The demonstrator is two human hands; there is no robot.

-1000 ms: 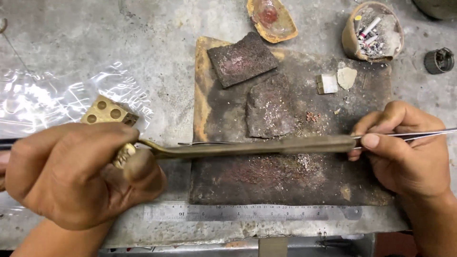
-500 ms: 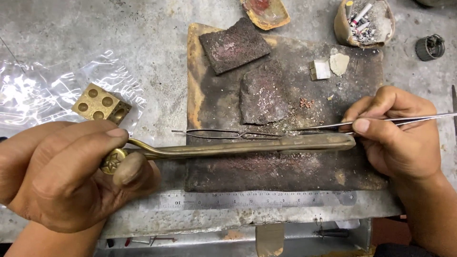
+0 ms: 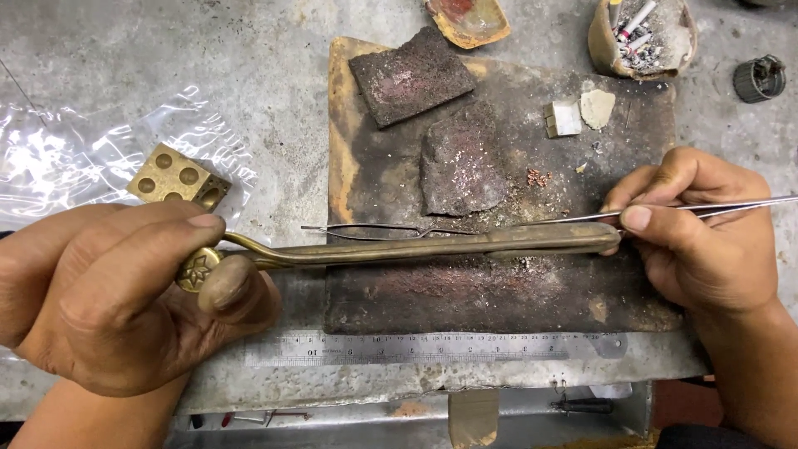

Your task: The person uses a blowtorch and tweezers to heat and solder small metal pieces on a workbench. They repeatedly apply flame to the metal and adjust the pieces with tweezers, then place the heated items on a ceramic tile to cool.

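My left hand [image 3: 125, 291] grips the knobbed end of a long brass torch [image 3: 432, 247] that lies level across a scorched dark slab [image 3: 499, 291]; its tip reaches my right hand. My right hand [image 3: 698, 241] pinches steel tweezers [image 3: 731, 206] whose thin points run left behind the torch. A thin bent wire piece [image 3: 374, 230] lies on the slab just beyond the torch, at the tweezers' points.
Two charred blocks [image 3: 411, 75] [image 3: 461, 162] lie on the slab. A brass dapping cube [image 3: 177, 177] sits on clear plastic [image 3: 58, 158] at left. A steel ruler [image 3: 432, 347] runs along the front. Clay dishes [image 3: 470, 21] [image 3: 640, 37] stand at the back, a small metal ring [image 3: 758, 79] far right.
The tweezers have come forward beside the torch and the thin wire piece now lies exposed on the slab. The view has shifted down and left slightly.
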